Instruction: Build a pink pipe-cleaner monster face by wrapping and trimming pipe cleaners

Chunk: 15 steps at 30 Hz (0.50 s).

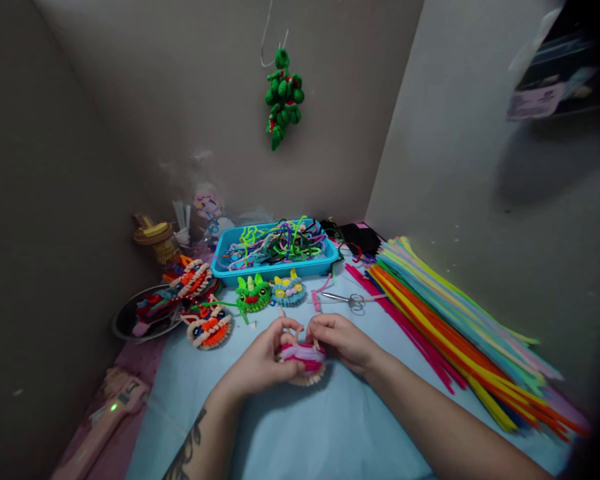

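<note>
1. Down at lower centre, clasped in the left hand [273, 353], thumb laid across the front: a fuzzy, rounded piece [310, 357], banded magenta and lilac, with a ribbed cream rim curving along the bottom.
2. Right beside that, meeting the piece's upper right edge with the right hand [343, 341], fingers curled in, tips bunched close; cannot tell whether pinching a strand or merely touching.
3. Just beyond, near mid-frame: a knobbly green face [254, 297] with pointed ears, and next to it a pale blue face [287, 292] with yellow tufts, all soft loops.
4. Off to the left of centre: a plump orange-and-cream head [210, 328], thickly coiled, near a smooth round metal bowl [126, 323].
5. Across the middle: a glossy blue plastic tray [225, 275], rounded at the corners, heaped with tangled fuzzy strands [285, 243].
6. Over to the right: slim shiny scissors [336, 298] on smooth pale blue cloth [340, 427], then long velvety stems [450, 320], fanned toward lower right in pink, yellow, orange and mint.
7. Up at top centre, hanging on a thin hook: a lumpy green cluster [283, 100] flecked with red.
</note>
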{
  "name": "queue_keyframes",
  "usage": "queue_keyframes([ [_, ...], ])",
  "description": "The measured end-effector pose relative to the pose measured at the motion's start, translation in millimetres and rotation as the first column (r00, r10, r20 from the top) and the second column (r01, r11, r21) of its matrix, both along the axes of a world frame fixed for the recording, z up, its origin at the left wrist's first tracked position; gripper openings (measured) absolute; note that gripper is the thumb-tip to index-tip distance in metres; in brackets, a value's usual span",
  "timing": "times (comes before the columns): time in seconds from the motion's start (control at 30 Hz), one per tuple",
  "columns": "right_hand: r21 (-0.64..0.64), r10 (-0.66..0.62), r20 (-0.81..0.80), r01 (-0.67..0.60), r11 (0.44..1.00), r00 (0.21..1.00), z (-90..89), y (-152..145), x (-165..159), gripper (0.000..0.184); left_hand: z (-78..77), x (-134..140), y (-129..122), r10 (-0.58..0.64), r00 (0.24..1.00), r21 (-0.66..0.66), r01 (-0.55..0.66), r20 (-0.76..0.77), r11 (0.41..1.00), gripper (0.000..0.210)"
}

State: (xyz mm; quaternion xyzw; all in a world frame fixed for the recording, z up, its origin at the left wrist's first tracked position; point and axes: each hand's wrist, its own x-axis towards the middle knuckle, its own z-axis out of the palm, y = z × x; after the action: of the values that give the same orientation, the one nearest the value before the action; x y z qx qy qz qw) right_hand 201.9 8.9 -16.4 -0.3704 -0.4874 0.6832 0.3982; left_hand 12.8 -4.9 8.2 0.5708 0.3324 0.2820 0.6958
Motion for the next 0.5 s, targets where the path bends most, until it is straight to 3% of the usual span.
queue_keyframes([
  [0.23, 0.303, -0.044, 0.191, -0.016, 0.953, 0.981, 3.8, -1.5, -1.5, 0.055, 2.5, 0.7, 0.3, 0.055, 0.998, 0.021, -0.056, 0.037, 0.998, 0.053],
  [0.4, 0.587, -0.333, 0.37, 0.059, 0.807, 0.867, -2.8, 3.9, 3.9, 0.066, 5.4, 1.8, -0.8, 0.053, 0.998, 0.033, -0.054, 0.014, 0.998, 0.052],
  [0.5, 0.623, -0.374, 0.312, 0.109, 0.774, 0.873, -0.7, 3.4, 6.6, 0.062, 4.6, 1.3, -1.1, 0.027, 1.0, 0.041, -0.027, -0.004, 0.999, 0.052],
])
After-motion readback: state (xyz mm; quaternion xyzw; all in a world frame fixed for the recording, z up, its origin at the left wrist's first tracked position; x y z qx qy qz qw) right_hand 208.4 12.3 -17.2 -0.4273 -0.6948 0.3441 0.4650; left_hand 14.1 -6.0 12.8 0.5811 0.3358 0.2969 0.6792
